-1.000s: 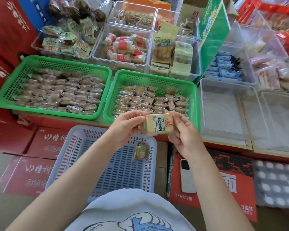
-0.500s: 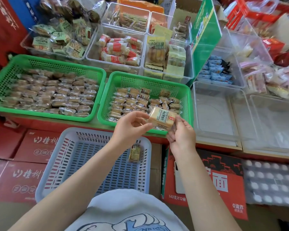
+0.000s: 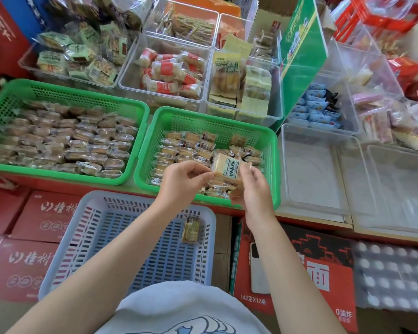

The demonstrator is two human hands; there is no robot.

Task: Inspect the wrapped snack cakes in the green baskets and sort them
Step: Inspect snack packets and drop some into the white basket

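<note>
A wrapped snack cake (image 3: 227, 168), pale yellow with printed characters, is held tilted above the front of the right green basket (image 3: 274, 150). My left hand (image 3: 182, 183) pinches its left edge and my right hand (image 3: 251, 191) grips its right side. That basket holds several wrapped cakes. The left green basket (image 3: 65, 92) is nearly full of them. Below, a lavender slotted basket (image 3: 101, 237) contains a single wrapped cake (image 3: 190, 229).
Clear bins of other packaged snacks (image 3: 169, 71) stand behind the green baskets. Two clear bins with nothing in them (image 3: 311, 169) sit to the right. Red cartons (image 3: 29, 259) and a white phone (image 3: 257, 271) lie below the shelf edge.
Both hands carried the cake forward and a little right, from the basket's front rim to over its contents, tilting it. The view shifted slightly.
</note>
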